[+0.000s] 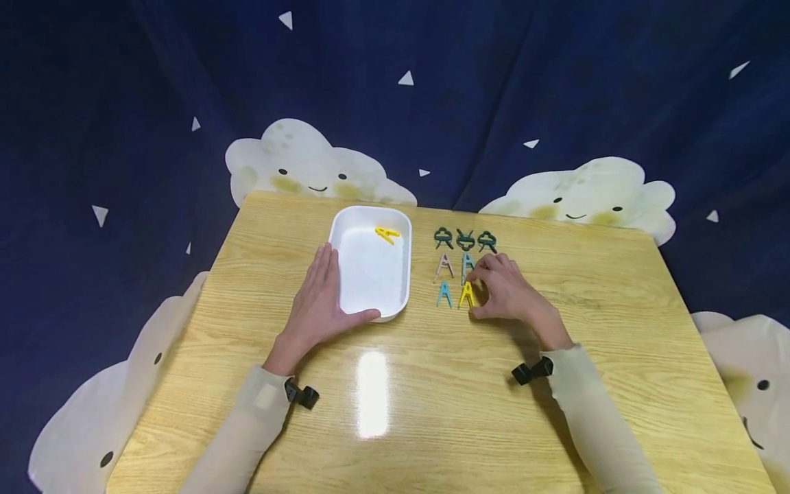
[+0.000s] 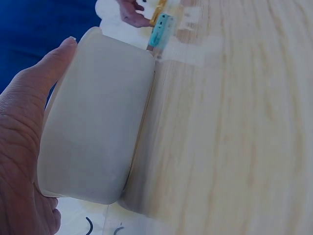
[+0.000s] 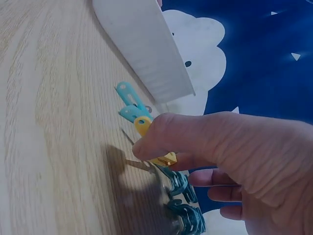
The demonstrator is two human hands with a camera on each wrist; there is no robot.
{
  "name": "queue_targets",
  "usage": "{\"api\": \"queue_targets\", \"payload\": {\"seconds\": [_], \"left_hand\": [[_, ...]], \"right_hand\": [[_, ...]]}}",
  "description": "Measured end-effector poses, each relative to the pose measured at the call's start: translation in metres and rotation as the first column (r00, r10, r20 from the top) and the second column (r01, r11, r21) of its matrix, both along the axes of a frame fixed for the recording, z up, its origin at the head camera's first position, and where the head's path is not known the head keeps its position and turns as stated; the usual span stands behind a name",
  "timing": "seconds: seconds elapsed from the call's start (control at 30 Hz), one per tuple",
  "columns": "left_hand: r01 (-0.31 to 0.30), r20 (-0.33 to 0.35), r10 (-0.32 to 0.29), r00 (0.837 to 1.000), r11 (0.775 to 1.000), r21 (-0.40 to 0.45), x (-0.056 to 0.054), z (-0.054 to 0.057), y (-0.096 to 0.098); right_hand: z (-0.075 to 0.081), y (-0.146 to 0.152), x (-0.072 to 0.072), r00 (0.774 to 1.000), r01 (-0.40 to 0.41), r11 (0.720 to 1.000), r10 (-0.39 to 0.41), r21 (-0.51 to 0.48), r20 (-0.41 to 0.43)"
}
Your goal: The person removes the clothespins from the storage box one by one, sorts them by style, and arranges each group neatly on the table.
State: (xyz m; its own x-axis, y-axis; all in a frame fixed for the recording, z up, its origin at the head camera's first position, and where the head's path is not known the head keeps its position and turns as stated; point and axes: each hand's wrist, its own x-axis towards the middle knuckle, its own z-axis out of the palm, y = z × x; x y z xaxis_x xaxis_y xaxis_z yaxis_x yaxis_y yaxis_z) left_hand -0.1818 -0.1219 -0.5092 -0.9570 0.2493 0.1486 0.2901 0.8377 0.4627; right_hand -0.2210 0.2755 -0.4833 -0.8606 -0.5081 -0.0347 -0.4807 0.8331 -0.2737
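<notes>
My left hand (image 1: 317, 298) lies along the left side of a white plastic tray (image 1: 405, 288), fingers straight and thumb stretched along the near rim. Inside the tray, towards its far end, is a yellow clothespin (image 1: 387, 234). My right hand (image 1: 507, 291) pinches a second yellow clothespin (image 1: 466, 295) between thumb and forefinger, close over the table; the thumb partly covers it in the right wrist view. Beside it is a light blue clothespin (image 1: 444, 294). Behind these are a pink clothespin (image 1: 444, 266) and a blue one (image 1: 466, 266), which the right fingers nearly touch.
Three dark green clips (image 1: 465, 239) form a row at the back, right of the tray. Everything stands on a light wooden table (image 1: 592, 295). A dark blue cloth (image 1: 457, 103) with clouds and white triangles surrounds its far side and both ends.
</notes>
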Motion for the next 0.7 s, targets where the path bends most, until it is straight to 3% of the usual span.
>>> {"api": "queue_targets", "payload": {"seconds": [0.47, 0.7], "left_hand": [[-0.004, 0.005, 0.004, 1.0, 1.0, 0.004, 0.0005, -0.0005, -0.0006], [0.001, -0.006, -0.001, 1.0, 1.0, 0.011, 0.0001, -0.0003, 0.0001]], "right_hand": [[-0.0049, 0.0066, 0.0049, 1.0, 0.005, 1.0, -0.006, 0.018, 0.02], [0.0041, 0.0092, 0.0021, 0.999, 0.022, 0.999, -0.021, -0.038, 0.032]]}}
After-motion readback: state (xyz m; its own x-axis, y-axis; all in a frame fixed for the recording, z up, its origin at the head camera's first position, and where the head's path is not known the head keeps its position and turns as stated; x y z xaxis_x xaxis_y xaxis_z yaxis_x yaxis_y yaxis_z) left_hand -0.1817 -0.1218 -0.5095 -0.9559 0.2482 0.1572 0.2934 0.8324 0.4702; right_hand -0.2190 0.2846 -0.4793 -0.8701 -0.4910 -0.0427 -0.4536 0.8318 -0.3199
